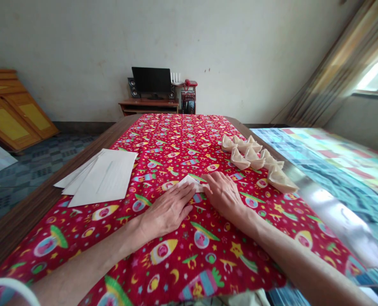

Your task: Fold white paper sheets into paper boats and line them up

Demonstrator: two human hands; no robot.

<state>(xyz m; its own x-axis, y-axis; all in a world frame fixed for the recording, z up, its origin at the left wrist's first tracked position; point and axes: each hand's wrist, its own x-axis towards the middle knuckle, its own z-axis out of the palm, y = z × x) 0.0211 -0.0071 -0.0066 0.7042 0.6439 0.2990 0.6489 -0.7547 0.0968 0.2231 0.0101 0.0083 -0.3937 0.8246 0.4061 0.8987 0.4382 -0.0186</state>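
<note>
A small folded white paper (189,179) with a pointed top lies on the red patterned cloth (189,144). My left hand (172,206) rests flat over its left part, fingers stretched toward the right. At its right end, my right hand (223,193) has its fingers bent and close together on the paper's edge. Several folded paper boats (281,179) stand in a group at the right of the cloth. Flat white sheets (104,176) lie overlapping at the left.
Brown table edges (19,219) show beside the cloth. Beyond the table stand a black monitor (152,80) with speakers and a red telephone (188,84). A bed with a coloured sheet (342,165) is at the right, a wooden cabinet (15,112) at the left.
</note>
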